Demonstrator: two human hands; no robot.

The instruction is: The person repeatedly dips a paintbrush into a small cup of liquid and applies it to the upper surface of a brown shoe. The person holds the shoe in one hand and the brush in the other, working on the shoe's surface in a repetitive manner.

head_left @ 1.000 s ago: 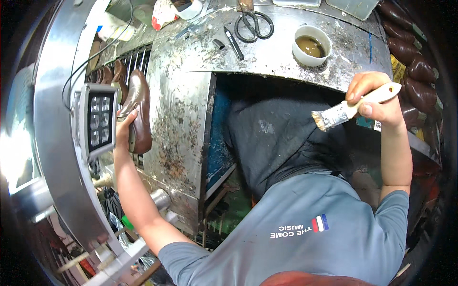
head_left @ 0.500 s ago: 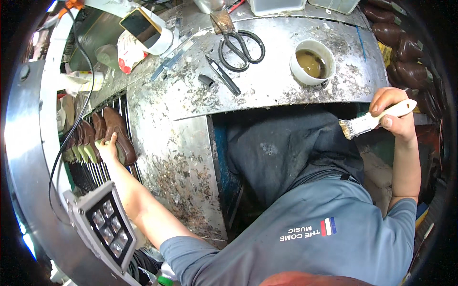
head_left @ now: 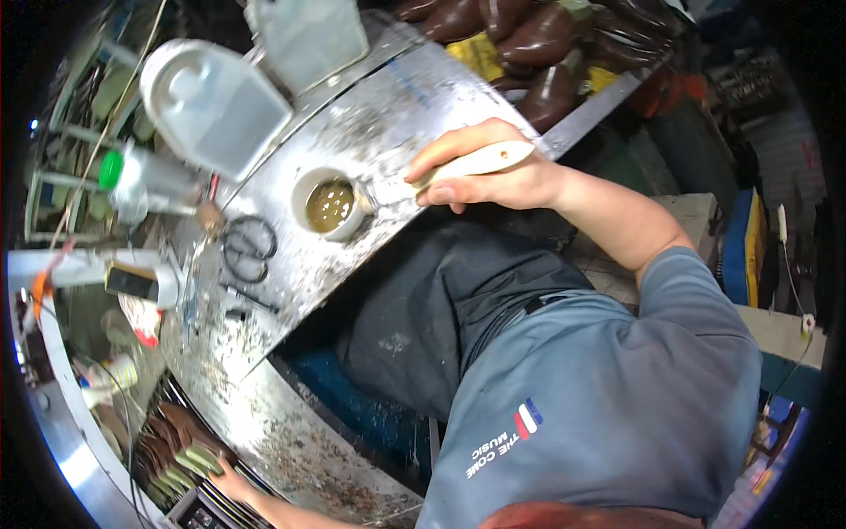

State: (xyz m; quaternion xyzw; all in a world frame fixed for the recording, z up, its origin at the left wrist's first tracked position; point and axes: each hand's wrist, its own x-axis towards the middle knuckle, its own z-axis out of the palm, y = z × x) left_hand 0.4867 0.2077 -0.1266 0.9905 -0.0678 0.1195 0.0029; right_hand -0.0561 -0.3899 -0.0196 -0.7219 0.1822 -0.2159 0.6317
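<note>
My right hand (head_left: 498,172) grips a paintbrush by its pale handle (head_left: 483,163). The brush's blurred head reaches the near rim of a white cup (head_left: 304,198) that holds murky brown liquid (head_left: 330,207). Off at the lower left, my left hand (head_left: 233,483) is closed at the green end of a brown shoe upper on a green last (head_left: 187,428). It is the nearest of several standing in a row on a barred rack; the fingers there are small and partly hidden.
Black-handled scissors (head_left: 249,249) and a pen (head_left: 251,298) lie on the stained metal bench (head_left: 291,370). Beyond stand a clear plastic container (head_left: 225,115) and a green-capped bottle (head_left: 154,181). More glossy brown shoes (head_left: 542,44) are heaped at the far right. A lamp (head_left: 198,511) sits beside my left hand.
The view has swung to the right. My right hand has brought the brush from beside the bench edge over to the cup. My left hand stays at the shoes on the rack.
</note>
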